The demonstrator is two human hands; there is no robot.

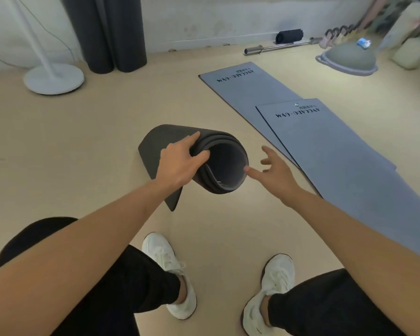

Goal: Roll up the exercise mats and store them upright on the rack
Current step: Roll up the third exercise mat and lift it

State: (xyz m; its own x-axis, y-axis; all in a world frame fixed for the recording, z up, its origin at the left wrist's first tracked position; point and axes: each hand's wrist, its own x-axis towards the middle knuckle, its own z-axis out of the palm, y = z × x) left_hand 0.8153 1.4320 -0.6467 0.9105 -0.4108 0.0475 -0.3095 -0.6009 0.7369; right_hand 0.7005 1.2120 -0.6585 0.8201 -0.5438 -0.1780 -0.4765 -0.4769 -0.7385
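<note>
— What is the left hand (180,163) doing?
— Gripping the rim of the dark rolled mat (160,141), thumb curled over its open end. The roll is down on the floor (58,154).
— And the right hand (275,172)?
— Open, fingers spread, just beside the roll. Further right, two grey flat mats (325,146) lie overlapping.
</note>
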